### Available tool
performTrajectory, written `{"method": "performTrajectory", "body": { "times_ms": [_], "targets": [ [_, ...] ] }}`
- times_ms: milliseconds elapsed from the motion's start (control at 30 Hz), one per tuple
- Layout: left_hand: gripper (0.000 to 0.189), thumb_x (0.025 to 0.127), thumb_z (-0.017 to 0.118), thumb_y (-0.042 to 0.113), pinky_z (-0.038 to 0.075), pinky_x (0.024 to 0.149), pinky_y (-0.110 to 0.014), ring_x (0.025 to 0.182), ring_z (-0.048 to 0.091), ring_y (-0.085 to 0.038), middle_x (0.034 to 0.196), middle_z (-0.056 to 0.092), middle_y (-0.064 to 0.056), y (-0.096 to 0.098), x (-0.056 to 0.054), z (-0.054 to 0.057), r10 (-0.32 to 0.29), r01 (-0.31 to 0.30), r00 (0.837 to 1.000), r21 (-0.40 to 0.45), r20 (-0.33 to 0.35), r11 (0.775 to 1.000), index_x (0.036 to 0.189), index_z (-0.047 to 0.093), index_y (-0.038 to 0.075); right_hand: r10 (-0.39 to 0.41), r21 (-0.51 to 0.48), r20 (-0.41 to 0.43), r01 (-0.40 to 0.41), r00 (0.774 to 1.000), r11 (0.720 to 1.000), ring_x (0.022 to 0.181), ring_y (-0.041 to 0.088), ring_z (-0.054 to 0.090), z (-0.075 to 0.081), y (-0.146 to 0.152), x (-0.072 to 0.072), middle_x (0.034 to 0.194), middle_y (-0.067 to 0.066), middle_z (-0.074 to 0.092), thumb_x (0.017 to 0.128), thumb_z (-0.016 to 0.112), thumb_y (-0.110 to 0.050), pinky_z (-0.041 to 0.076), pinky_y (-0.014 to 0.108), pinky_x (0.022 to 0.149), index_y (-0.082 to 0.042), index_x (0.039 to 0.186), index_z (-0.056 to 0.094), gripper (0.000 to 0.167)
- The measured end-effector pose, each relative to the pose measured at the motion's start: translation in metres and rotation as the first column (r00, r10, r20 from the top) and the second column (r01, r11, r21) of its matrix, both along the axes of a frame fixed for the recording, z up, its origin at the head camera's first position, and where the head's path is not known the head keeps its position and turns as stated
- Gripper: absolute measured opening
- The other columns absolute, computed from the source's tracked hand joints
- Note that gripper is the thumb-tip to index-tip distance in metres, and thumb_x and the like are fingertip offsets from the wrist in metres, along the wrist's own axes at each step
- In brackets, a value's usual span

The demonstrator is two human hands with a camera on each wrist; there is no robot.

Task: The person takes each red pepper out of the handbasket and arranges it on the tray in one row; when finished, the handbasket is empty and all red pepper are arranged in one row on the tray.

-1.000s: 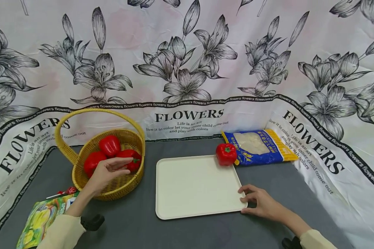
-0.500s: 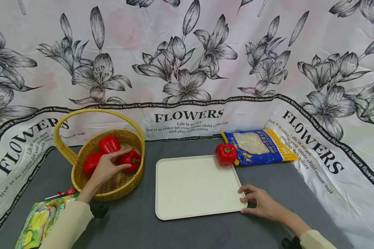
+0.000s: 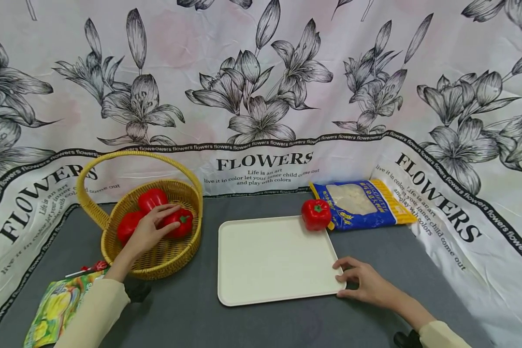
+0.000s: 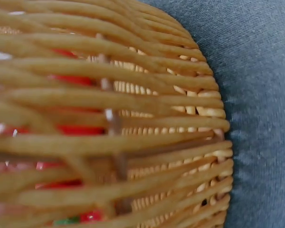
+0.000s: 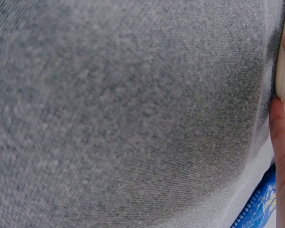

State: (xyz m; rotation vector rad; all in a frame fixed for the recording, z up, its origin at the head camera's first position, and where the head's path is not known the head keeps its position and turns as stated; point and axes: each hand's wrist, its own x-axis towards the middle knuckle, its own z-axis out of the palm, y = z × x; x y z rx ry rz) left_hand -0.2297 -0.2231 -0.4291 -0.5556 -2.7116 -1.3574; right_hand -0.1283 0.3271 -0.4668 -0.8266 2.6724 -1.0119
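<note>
In the head view, my left hand [image 3: 148,232] reaches into a yellow wicker basket [image 3: 194,251] and grips a red bell pepper [image 3: 183,226] with a green stem. Two more red peppers sit beside it, one behind [image 3: 152,198] and one at the left [image 3: 128,223]. The left wrist view shows mostly woven basket wall [image 4: 175,90], which hides that hand. My right hand [image 3: 365,284] holds the near right corner of a cream tray [image 3: 269,261]; its fingertips touch the rim. Another red bell pepper [image 3: 316,215] rests at the tray's far right corner.
A blue and yellow food packet [image 3: 361,205] lies behind the tray at the right. Left of me are a green and yellow packet [image 3: 61,307] and a small red item [image 3: 100,265] near the basket. A flower-printed cloth [image 3: 252,96] hangs behind the grey table surface [image 3: 278,324].
My left hand has come down onto the right pepper in the basket and taken hold of it. That pepper has shifted slightly left and back. The right hand and tray stay put.
</note>
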Motion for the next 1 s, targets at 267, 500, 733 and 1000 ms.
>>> {"method": "performTrajectory", "body": {
  "times_ms": [267, 500, 733, 1000],
  "targets": [
    [0.048, 0.091, 0.067, 0.025, 0.038, 0.101, -0.056, 0.129, 0.039, -0.039, 0.138, 0.045, -0.020, -0.012, 0.005, 0.006, 0.080, -0.080, 0.997, -0.035, -0.007, 0.996, 0.133, 0.055, 0.005, 0.004, 0.000, -0.007, -0.004, 1.000, 1.000, 0.099, 0.018, 0.057, 0.001, -0.002, 0.000, 0.114, 0.004, 0.056, 0.079, 0.078, -0.035, 0.055, 0.027, 0.081, -0.015, 0.092, 0.075, 0.024],
    [0.050, 0.088, 0.070, 0.027, 0.046, 0.096, -0.042, 0.121, 0.050, -0.035, 0.134, 0.055, -0.017, -0.028, 0.011, 0.005, 0.133, -0.136, 0.990, -0.064, -0.046, 0.989, 0.130, 0.058, 0.004, 0.010, -0.014, 0.008, -0.010, 1.000, 1.000, 0.099, 0.021, 0.057, 0.004, -0.002, 0.000, 0.114, 0.007, 0.056, 0.078, 0.079, -0.034, 0.055, 0.029, 0.081, -0.014, 0.092, 0.075, 0.024],
    [0.056, 0.088, 0.071, 0.031, 0.050, 0.090, -0.032, 0.115, 0.055, -0.033, 0.131, 0.057, -0.017, -0.033, 0.015, 0.011, 0.067, -0.063, 0.997, -0.069, 0.045, 0.996, 0.136, 0.054, 0.009, 0.003, 0.003, 0.030, -0.003, 1.000, 1.000, 0.099, 0.024, 0.056, 0.007, -0.002, 0.000, 0.115, 0.009, 0.055, 0.078, 0.079, -0.033, 0.055, 0.026, 0.081, -0.013, 0.093, 0.075, 0.025],
    [0.056, 0.092, 0.065, 0.021, 0.034, 0.105, -0.052, 0.133, 0.039, -0.037, 0.146, 0.041, -0.018, -0.023, 0.011, 0.011, -0.105, 0.093, 0.980, 0.077, 0.170, 0.993, 0.142, 0.046, 0.007, 0.016, -0.012, 0.011, -0.016, 1.000, 1.000, 0.098, 0.022, 0.057, 0.006, -0.002, 0.000, 0.114, 0.010, 0.056, 0.078, 0.079, -0.032, 0.055, 0.025, 0.080, -0.013, 0.092, 0.075, 0.024]
  ]
}}
